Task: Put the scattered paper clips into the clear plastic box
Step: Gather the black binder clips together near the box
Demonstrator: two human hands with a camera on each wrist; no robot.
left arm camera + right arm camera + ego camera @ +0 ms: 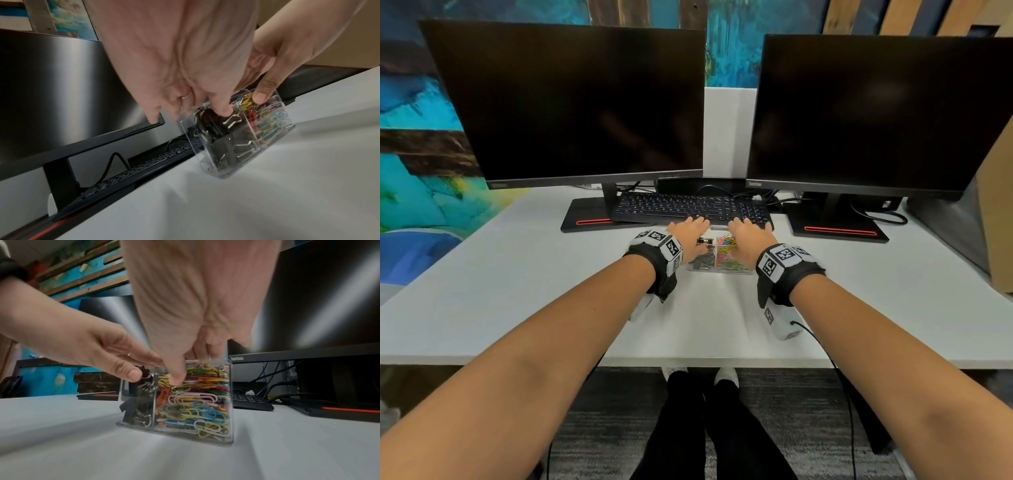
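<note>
The clear plastic box (717,265) stands on the white desk (551,291) in front of the keyboard. Its right compartment holds coloured paper clips (195,402), its left one black binder clips (226,142). My left hand (199,112) is over the left half, thumb on the top and fingers hooked over the far edge. My right hand (191,368) holds the right half the same way, thumb tip down on the clear top above the coloured clips. In the head view both hands (688,233) (750,236) cover most of the box. I see no loose clips on the desk.
A black keyboard (688,205) lies directly behind the box, almost touching my fingertips. Two dark monitors (571,102) (876,116) on black stands rise behind it, with cables between them. The desk's front edge (688,361) is near my elbows.
</note>
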